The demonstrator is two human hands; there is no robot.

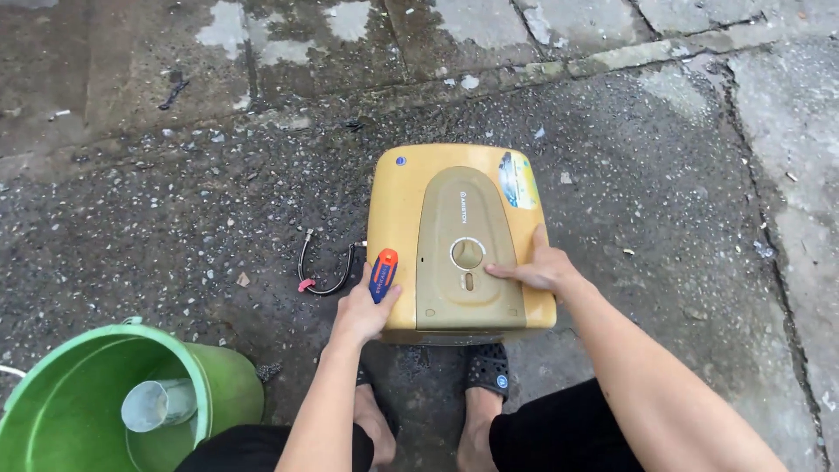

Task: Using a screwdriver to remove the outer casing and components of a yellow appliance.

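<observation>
A yellowed square water heater (402, 201) lies face up on the wet concrete in front of my feet. It has a darker arched front panel with a round dial (468, 253). My left hand (360, 313) rests at the heater's near left corner and grips a screwdriver with an orange and blue handle (383, 274). My right hand (542, 267) lies flat on the heater's right side, its fingers reaching toward the dial and holding nothing.
A short black hose with a red end (323, 273) curls on the ground left of the heater. A green bucket (223, 376) with a metal cylinder (157, 404) inside stands at the lower left. Cracked paving runs along the right.
</observation>
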